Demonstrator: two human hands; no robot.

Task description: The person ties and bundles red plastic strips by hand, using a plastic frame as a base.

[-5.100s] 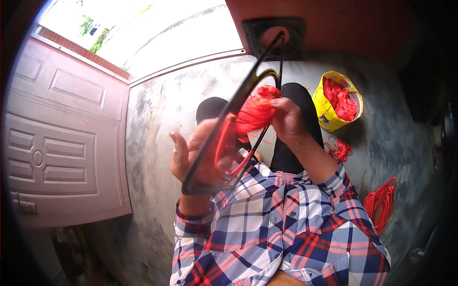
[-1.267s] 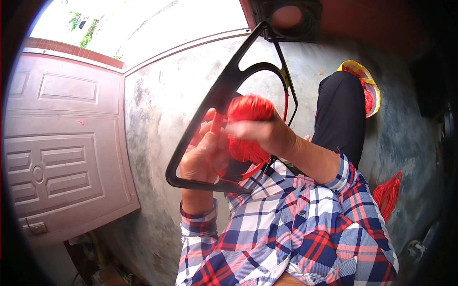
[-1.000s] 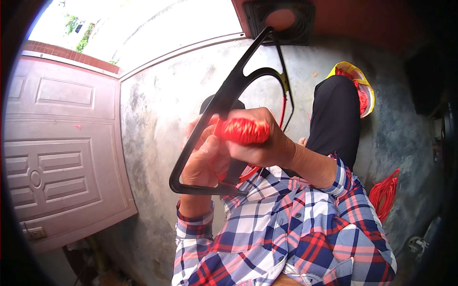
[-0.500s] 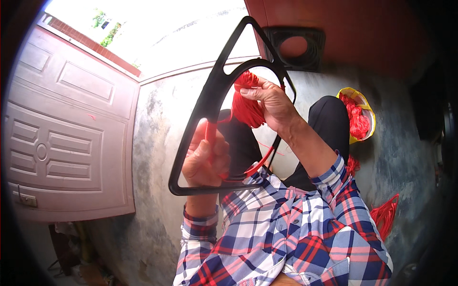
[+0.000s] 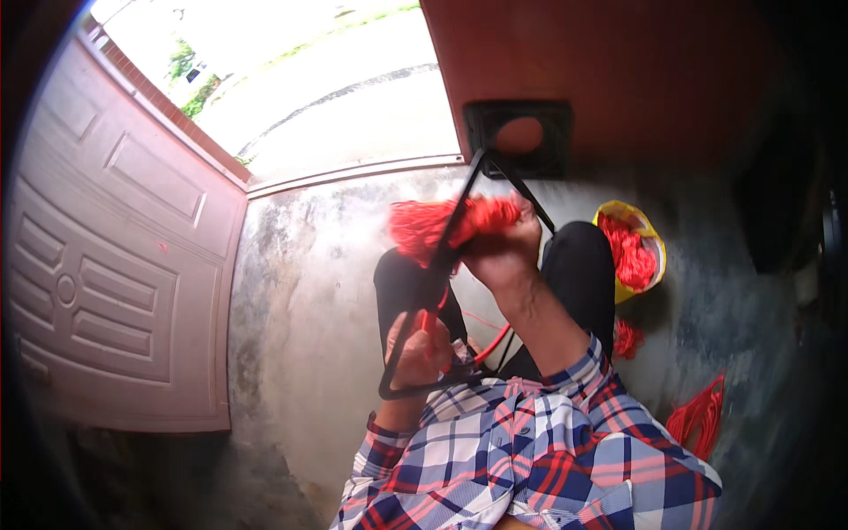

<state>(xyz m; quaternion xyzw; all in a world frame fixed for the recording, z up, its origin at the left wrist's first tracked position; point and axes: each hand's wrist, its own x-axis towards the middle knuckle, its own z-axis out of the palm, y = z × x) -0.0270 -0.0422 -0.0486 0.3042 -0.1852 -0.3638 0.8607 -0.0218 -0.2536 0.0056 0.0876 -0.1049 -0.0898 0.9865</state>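
Note:
My right hand (image 5: 505, 252) is closed round a thick bundle of red cord (image 5: 413, 228), whose loose strands fan out to the left, blurred by motion. A black triangular frame (image 5: 480, 168) stands tilted above my lap, one of its bars crossing in front of the bundle. Lower left, my left hand (image 5: 415, 352) grips this frame at its side, where red cord (image 5: 429, 323) is wrapped round part of it. More red wrapping (image 5: 495, 344) runs along the curved inner piece near my shirt. From the bundle, a strand leads down toward my left hand.
On the floor at right stands a yellow-rimmed bag (image 5: 661, 247) filled with red cord. A small clump of red cord (image 5: 628, 338) and a longer skein (image 5: 698, 415) lie nearer me. A black square piece with a round hole (image 5: 556, 141) is at the far side. A panelled door (image 5: 132, 238) stands left.
The triangular frame has turned and lowered toward my lap. My right hand has swung the cord bundle so its strands now point left past the frame's bar. My head view has shifted too.

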